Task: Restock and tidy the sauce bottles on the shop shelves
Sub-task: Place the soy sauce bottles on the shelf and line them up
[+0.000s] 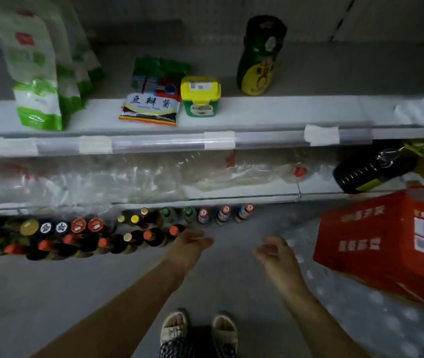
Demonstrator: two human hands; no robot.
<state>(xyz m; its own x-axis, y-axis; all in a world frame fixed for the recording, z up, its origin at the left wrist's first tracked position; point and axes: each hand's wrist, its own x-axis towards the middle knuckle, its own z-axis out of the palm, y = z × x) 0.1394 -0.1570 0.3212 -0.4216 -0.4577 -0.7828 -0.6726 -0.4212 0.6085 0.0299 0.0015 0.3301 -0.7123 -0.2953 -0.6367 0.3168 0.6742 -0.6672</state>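
Head: left hand [190, 241] beside sauce bottles [151, 236]

The top shelf [270, 109] carries 2 green-and-white bags [37, 81], possibly more behind them, 1 flat sauce packet [151, 109], 1 yellow-lidded tub [200, 98] and 1 upright dark green bottle [258, 58]. The middle shelf [244, 193] holds 1 large dark bottle [371, 170] lying on its side and clear plastic packs too blurred to count. Below stand the sauce bottles [81, 236] in roughly 3 rows, about 30 caps showing; the exact count cannot be told. 1 red carton [386, 244] sits at the right. 2 hands show: left hand [192, 244], right hand [274, 250]. 2 sandalled feet [198, 329].
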